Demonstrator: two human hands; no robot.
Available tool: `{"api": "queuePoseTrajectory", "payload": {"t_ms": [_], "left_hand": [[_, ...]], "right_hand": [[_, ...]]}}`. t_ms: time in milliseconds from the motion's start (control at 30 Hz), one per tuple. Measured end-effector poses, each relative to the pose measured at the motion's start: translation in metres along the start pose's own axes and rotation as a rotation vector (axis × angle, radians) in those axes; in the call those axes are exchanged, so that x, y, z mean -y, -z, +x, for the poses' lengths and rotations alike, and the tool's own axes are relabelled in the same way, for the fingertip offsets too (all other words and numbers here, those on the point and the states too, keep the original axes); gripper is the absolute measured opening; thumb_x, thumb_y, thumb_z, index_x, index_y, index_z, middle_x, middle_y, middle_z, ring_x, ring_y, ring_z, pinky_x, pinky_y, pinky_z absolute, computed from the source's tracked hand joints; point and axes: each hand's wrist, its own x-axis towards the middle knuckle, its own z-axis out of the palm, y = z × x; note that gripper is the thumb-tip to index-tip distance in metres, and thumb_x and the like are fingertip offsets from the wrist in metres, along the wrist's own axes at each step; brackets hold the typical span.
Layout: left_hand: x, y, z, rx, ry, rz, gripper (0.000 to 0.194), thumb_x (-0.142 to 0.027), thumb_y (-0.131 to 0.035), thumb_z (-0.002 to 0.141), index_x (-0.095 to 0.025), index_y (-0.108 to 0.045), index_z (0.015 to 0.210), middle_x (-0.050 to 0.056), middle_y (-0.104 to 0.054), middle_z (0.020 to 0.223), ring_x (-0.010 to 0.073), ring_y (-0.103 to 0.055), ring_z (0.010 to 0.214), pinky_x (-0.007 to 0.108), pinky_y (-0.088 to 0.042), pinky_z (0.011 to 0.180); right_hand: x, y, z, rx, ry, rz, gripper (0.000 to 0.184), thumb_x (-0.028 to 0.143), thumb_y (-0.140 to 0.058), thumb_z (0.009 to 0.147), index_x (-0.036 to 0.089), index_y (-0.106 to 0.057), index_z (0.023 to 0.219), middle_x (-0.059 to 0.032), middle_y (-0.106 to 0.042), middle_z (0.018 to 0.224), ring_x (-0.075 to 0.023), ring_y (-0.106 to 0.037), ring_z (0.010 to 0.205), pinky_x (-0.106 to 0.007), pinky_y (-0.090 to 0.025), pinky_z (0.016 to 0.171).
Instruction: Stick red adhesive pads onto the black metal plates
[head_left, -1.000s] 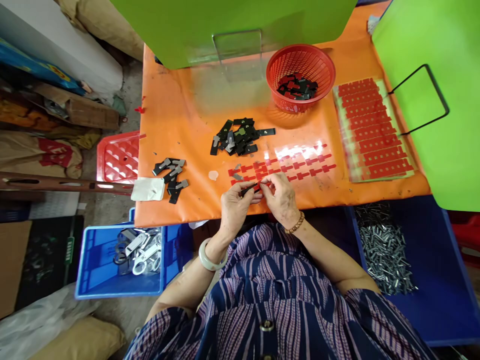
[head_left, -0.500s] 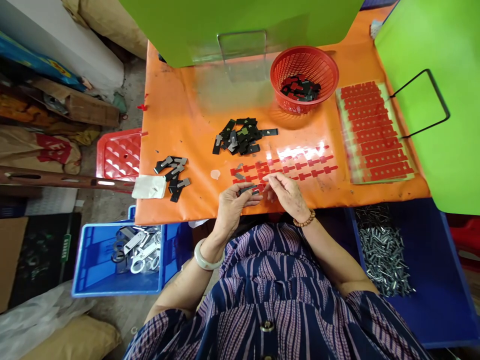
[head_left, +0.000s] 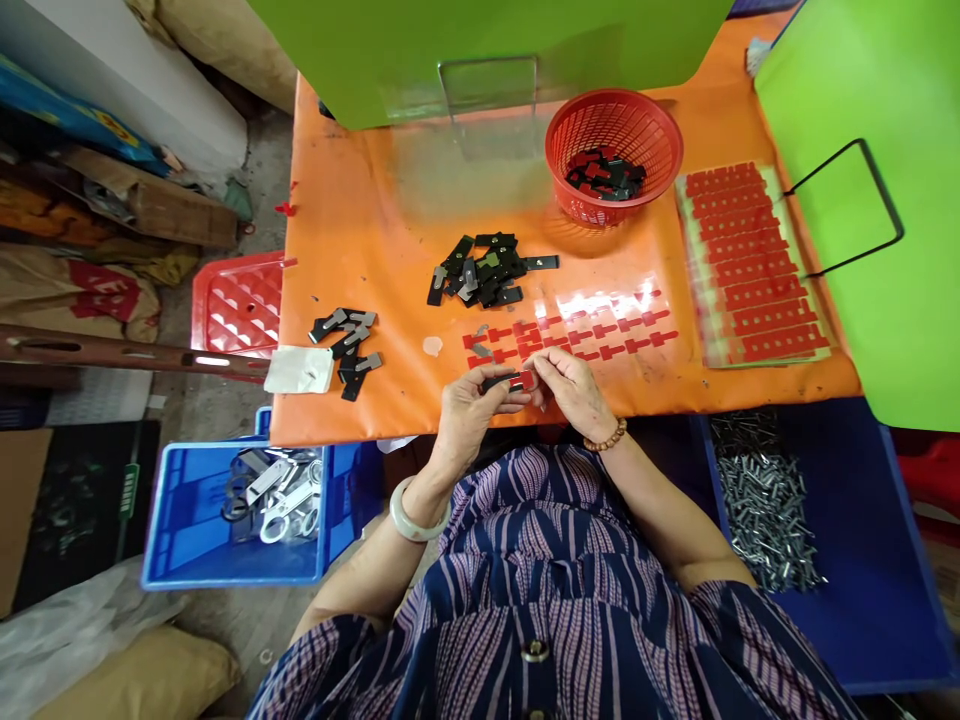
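above the near edge of the orange-covered counter (head_left: 352,240), the left hand (head_left: 469,405) pinches a thin, flat black strip (head_left: 493,381) with a small red tab (head_left: 523,381) at one end, while the right hand (head_left: 576,395) has fingertips at that tab, whether gripping i cannot tell.

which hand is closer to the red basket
Right. The right hand is on the near side of the red basket, slightly to its left; the left hand is also on the near side but farther left.
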Motion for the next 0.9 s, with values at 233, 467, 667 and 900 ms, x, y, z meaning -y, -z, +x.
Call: {"api": "queuePoseTrajectory", "payload": {"t_ms": [233, 467, 667, 900], "left_hand": [[-0.001, 0.0, 0.001, 0.011, 0.009, -0.02, 0.028, -0.025, -0.069, 0.074, -0.01, -0.063, 0.096, 0.006, -0.074, 0.073, 0.0197, -0.074, 0.067, 0.029, -0.061, 0.069], [0.002, 0.006, 0.008, 0.046, 0.081, -0.077, 0.028, -0.023, -0.07, 0.073, -0.01, -0.062, 0.097, 0.006, -0.074, 0.069, 0.0203, -0.074, 0.067, 0.028, -0.06, 0.068], [0.004, 0.01, 0.012, 0.122, 0.1, -0.069, 0.031, -0.028, -0.072, 0.075, -0.01, -0.062, 0.098, 0.007, -0.074, 0.068, 0.0196, -0.074, 0.068, 0.027, -0.06, 0.068], [0.009, 0.018, 0.024, 0.037, -0.169, 0.2, 0.042, -0.04, -0.06, 0.087, -0.012, -0.059, 0.118, 0.008, -0.074, 0.084, 0.021, -0.074, 0.078, 0.035, -0.06, 0.074]], "right_hand": [[0.001, -0.005, 0.002, 0.003, -0.031, 0.023, 0.027, 0.043, -0.071, 0.075, 0.02, -0.057, 0.074, 0.0042, -0.057, 0.061, -0.0089, -0.052, 0.05, -0.022, -0.044, 0.047], [-0.001, -0.002, 0.003, 0.056, -0.082, 0.064, 0.026, 0.045, -0.064, 0.081, 0.02, -0.058, 0.076, 0.0042, -0.058, 0.059, -0.0096, -0.054, 0.046, -0.024, -0.048, 0.047], [0.009, 0.007, 0.005, 0.134, -0.099, -0.045, 0.023, 0.042, -0.063, 0.083, 0.02, -0.057, 0.076, 0.0039, -0.06, 0.062, -0.0084, -0.055, 0.047, -0.023, -0.048, 0.047], [0.053, 0.05, 0.037, -0.011, -0.026, -0.101, 0.019, 0.034, -0.07, 0.079, 0.017, -0.062, 0.075, 0.0011, -0.065, 0.062, -0.0078, -0.057, 0.045, -0.019, -0.047, 0.042]]}}
